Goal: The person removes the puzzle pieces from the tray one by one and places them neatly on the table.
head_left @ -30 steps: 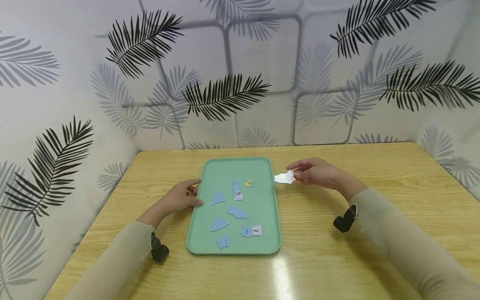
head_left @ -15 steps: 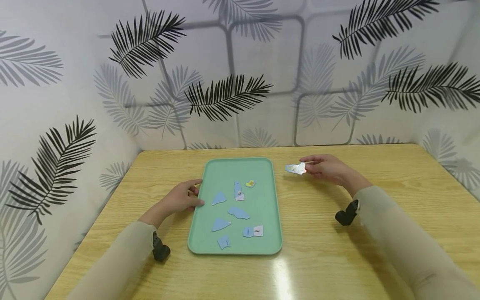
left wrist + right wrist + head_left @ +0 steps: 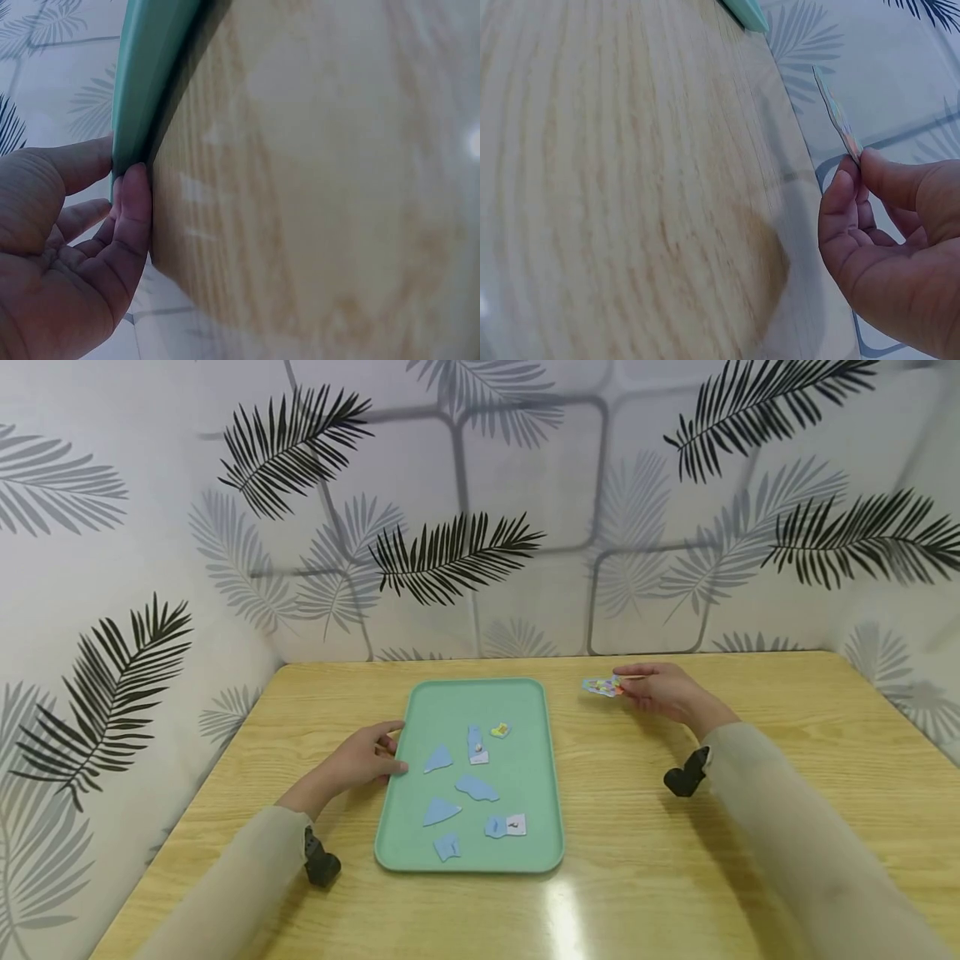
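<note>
A green tray [image 3: 517,693] lies on the wooden table with several flat, odd-shaped blue pieces on it. My left hand [image 3: 365,755] grips the tray's left rim, thumb on top and fingers at the outer side. In the left wrist view, that hand [image 3: 82,240] pinches the tray's edge [image 3: 142,82]. Beyond the tray's right side, my right hand [image 3: 660,693] pinches a thin, colourful puzzle piece [image 3: 600,686] above the table. The right wrist view shows this puzzle piece [image 3: 832,109] edge-on between the thumb and fingers of the hand [image 3: 900,232].
Among the blue pieces on the tray are a small yellow piece [image 3: 500,730] and a blue piece with a white end [image 3: 515,825]. The wooden table [image 3: 675,877] meets a leaf-patterned wall [image 3: 525,602] at the back and left.
My right hand has moved right and away toward the wall with the puzzle piece, whose bright glare has given way to visible colours. The left hand stays at the tray's rim.
</note>
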Tool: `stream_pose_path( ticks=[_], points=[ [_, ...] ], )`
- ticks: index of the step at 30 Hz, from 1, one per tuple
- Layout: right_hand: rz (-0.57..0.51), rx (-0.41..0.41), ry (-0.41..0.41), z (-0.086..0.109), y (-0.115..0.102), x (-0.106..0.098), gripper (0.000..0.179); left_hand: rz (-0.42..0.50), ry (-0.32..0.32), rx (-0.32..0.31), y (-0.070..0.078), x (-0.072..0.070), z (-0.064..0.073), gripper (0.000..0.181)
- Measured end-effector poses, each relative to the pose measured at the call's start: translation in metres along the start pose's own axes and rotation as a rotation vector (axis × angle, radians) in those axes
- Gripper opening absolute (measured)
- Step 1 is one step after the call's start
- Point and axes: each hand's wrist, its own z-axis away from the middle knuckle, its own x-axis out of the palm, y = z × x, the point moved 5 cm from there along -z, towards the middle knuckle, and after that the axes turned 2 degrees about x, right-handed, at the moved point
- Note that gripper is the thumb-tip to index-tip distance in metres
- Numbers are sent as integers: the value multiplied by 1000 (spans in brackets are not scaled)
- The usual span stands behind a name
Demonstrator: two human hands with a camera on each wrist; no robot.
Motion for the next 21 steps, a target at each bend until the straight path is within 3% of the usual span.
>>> stream_pose_path(
  ticks=[21],
  points=[
    [-63,14,137,-24,0,-5,48,36,43,-20,2,0,3,72]
  ],
)
